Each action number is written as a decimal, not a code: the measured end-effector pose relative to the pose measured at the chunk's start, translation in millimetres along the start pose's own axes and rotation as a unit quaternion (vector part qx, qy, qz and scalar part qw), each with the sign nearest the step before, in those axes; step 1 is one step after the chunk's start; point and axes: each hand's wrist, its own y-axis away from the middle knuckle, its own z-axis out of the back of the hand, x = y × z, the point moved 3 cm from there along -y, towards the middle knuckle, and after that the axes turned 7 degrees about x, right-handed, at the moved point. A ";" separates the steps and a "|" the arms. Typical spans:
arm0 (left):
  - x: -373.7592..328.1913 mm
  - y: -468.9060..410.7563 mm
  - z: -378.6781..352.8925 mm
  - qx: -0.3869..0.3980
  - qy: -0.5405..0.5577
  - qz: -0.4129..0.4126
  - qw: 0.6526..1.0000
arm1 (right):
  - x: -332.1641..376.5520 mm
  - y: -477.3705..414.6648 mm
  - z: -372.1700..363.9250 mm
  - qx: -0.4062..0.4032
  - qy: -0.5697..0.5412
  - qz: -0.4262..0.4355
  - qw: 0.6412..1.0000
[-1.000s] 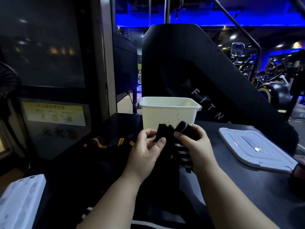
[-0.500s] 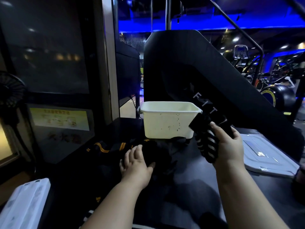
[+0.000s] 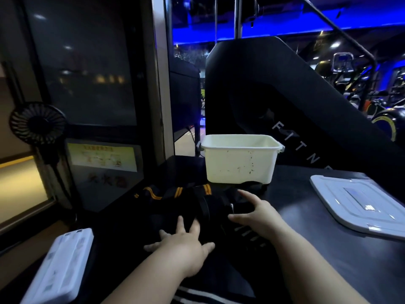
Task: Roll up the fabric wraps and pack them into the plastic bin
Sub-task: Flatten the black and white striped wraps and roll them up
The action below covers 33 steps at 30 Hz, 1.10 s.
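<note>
The fabric wraps [image 3: 186, 200] lie in a dark heap on the black table [image 3: 328, 266], just in front of the plastic bin [image 3: 238, 163]. Only their yellow stripes and a few white bars show; in the dim light I cannot tell where one wrap ends and the next begins. The left hand [image 3: 184, 244] rests flat on the heap, fingers spread and gripping nothing. The right hand [image 3: 258, 213] is wide open over the heap's right side, thumb and fingers apart; I cannot tell whether it touches the cloth. The bin's front wall hides its floor. A white lid [image 3: 359, 202] lies to the right, cut off by the frame edge. A small fan [image 3: 37, 122] stands at the left.
</note>
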 end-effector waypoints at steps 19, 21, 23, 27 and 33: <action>6.8 -101.5 35.4 -0.101 0.155 0.004 0.983 | 19.2 -54.0 -42.5 -0.051 0.096 -0.074 0.991; 8.7 -111.8 39.2 -0.105 0.152 -0.007 0.983 | 18.9 -62.1 -46.1 -0.062 0.092 -0.078 0.991; 10.4 -120.5 42.0 -0.115 0.143 -0.017 0.983 | 19.0 -67.0 -48.5 -0.072 0.081 -0.076 0.991; 11.0 -129.8 41.6 -0.143 0.119 -0.021 0.982 | 19.4 -68.3 -49.0 -0.075 0.040 -0.062 0.994; 16.3 -124.4 37.6 -0.165 0.131 -0.029 0.977 | 6.5 -46.9 -19.5 -0.067 -0.128 -0.049 0.988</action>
